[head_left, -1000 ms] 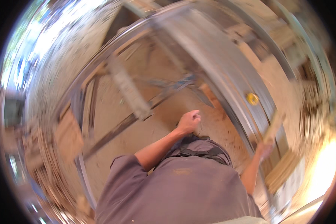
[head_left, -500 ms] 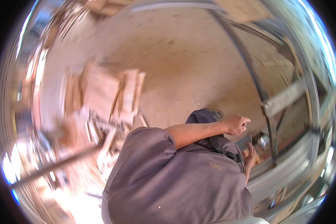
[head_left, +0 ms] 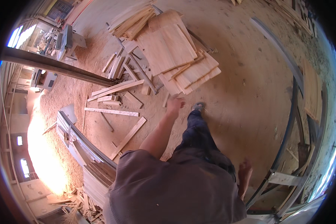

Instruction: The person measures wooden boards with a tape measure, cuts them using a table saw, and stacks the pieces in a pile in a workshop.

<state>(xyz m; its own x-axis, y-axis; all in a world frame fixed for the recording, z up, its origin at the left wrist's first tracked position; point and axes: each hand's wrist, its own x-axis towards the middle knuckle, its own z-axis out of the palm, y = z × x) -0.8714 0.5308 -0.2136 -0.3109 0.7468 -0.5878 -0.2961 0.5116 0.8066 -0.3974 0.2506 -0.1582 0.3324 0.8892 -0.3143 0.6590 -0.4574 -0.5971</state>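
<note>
My left hand (head_left: 175, 104) hangs out in front of me with its fingers loosely bent and apart, and nothing shows in it. It appears just this side of a stack of pale wooden panels (head_left: 166, 50), without a visible touch. Low at my right side is my right hand (head_left: 245, 171), smeared by motion. Its fingers are too blurred to read, and no object shows in it. Between the hands, one shoe (head_left: 199, 106) is on the dusty floor below a dark trouser leg (head_left: 198, 130).
Loose wooden strips (head_left: 112, 112) and sawdust cover the floor at left, near a dark metal post (head_left: 59, 67). A long metal-edged rack (head_left: 87, 138) stands close on my left. At right is a metal frame (head_left: 295, 112) with boards (head_left: 311, 89) leaning on it.
The view has swung rightward-to-left, bringing the panel stack ahead of me and the metal frame farther right. My left arm has moved from across my body to reach forward; the right hand stays low.
</note>
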